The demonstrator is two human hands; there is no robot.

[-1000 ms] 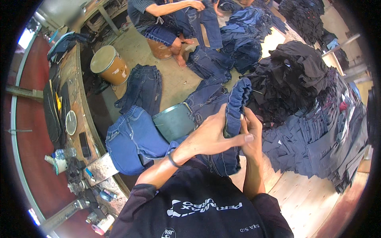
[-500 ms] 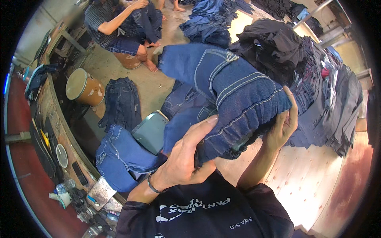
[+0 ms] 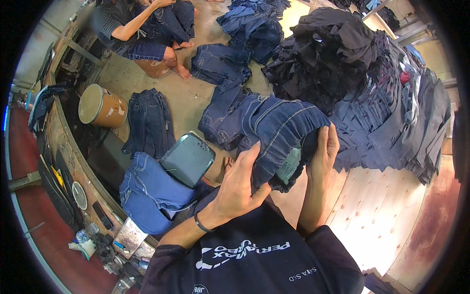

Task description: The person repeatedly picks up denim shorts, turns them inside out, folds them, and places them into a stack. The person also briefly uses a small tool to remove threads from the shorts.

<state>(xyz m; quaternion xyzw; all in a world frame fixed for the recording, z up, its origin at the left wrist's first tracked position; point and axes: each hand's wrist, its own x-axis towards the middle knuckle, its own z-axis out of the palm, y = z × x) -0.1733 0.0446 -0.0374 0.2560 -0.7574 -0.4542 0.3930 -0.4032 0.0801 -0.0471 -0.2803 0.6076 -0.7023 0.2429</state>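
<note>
Dark blue denim trousers [image 3: 286, 120] with a gathered waistband and pale stitching hang between my two hands, in front of my chest. My left hand [image 3: 238, 181] pinches the near left end of the waistband, thumb on the outer side. At the right end, my right hand [image 3: 323, 152] has its fingers curled round the band. The waist opening faces me, and a pale green patch [image 3: 290, 166] shows inside it. Beyond my hands the legs drop away and partly overlap other dark jeans [image 3: 220, 120] on the floor.
Folded blue jeans [image 3: 152, 193] lie at left beside a dark square-topped container [image 3: 188, 158]. Dark jeans [image 3: 148, 120] and a brown drum [image 3: 104, 106] are farther off. Another person [image 3: 139, 34] sits handling denim. Black cloth [image 3: 318, 54] and stacked dark garments [image 3: 387, 132] rise at right.
The trousers have swung down and nearer, their legs dropping from the raised position. My right hand has moved left and slightly lower. More of the waist opening now shows.
</note>
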